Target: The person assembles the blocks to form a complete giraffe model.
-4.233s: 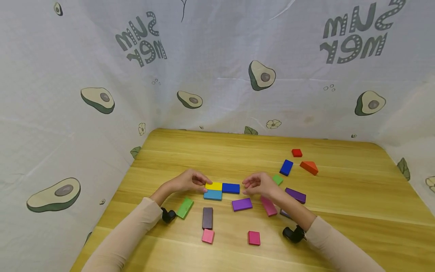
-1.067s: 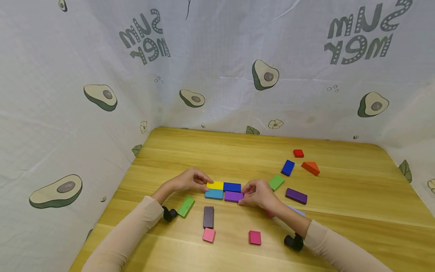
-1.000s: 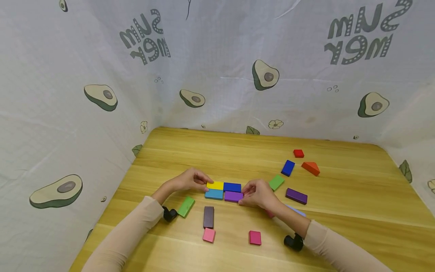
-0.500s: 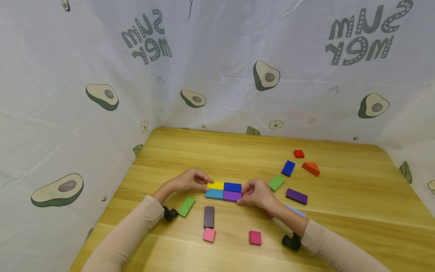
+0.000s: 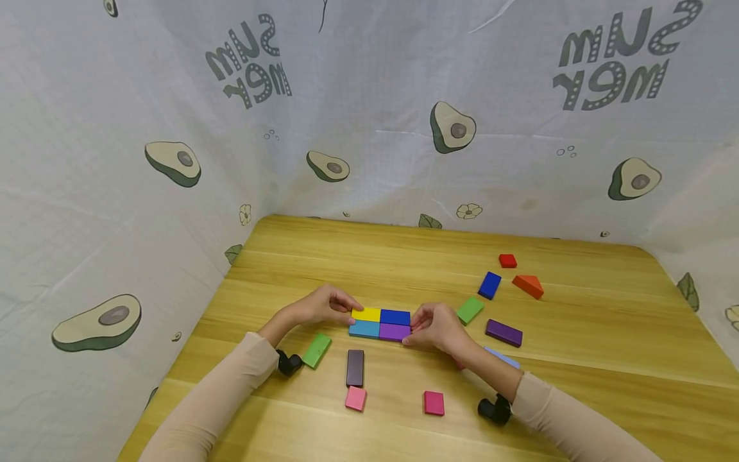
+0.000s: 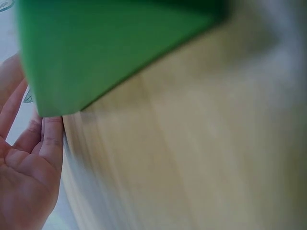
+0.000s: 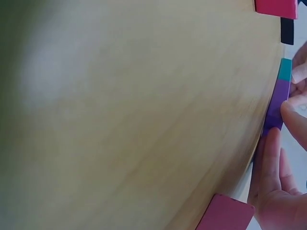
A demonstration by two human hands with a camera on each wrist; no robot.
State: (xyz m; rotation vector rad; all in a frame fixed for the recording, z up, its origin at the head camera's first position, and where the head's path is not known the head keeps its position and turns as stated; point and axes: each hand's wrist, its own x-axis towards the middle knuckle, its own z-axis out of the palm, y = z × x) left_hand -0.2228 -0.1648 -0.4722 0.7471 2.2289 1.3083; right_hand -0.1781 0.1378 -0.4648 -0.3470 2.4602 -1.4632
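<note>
Flat blocks lie edge to edge on the wooden table: yellow (image 5: 367, 314) and dark blue (image 5: 395, 317) behind, light blue (image 5: 365, 330) and purple (image 5: 394, 332) in front. At the left end, my left hand (image 5: 323, 306) pinches the yellow block, index finger on its far edge, thumb near the seam with the light blue one. My right hand (image 5: 441, 330) grips the right end of the purple block. The right wrist view shows my thumb on the purple block (image 7: 278, 103) and a fingertip at its end. A green block (image 6: 110, 52) fills the top of the left wrist view.
Nearer me lie a green block (image 5: 317, 351), a dark brown block (image 5: 355, 367), a pink square (image 5: 355, 398) and a magenta square (image 5: 434, 403). Rightward are green (image 5: 470, 310), blue (image 5: 489, 285), dark purple (image 5: 504, 333) and red (image 5: 508, 260) blocks, plus an orange-red triangle (image 5: 528, 285).
The purple block, earlier lying apart in front, was brought beside the light blue one by my right hand. A thin gap between them has since closed. My left hand has stayed at the yellow block.
</note>
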